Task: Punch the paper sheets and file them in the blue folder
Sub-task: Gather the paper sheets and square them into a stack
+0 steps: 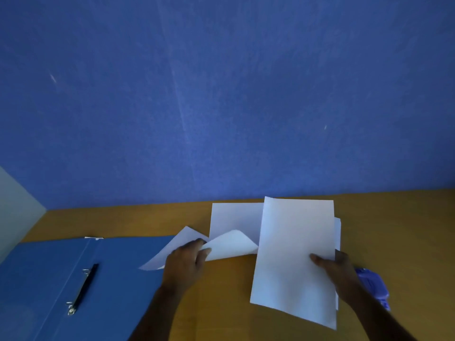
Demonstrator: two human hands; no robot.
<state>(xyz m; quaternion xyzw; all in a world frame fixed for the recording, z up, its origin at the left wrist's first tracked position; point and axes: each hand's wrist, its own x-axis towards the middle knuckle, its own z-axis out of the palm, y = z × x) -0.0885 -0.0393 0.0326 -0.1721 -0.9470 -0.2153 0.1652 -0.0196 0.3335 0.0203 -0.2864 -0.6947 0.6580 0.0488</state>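
Note:
An open blue folder lies flat at the lower left of the wooden desk, its black ring mechanism showing along the spine. My left hand pinches a curled white sheet by its near edge, just right of the folder. Another white sheet lies flat behind it. My right hand grips a white paper stack by its right edge, lifted and tilted above the desk. A purple hole punch sits on the desk right of that hand, partly hidden by my wrist.
The wooden desk ends at a blue partition wall right behind the papers. A pale side panel closes the left corner.

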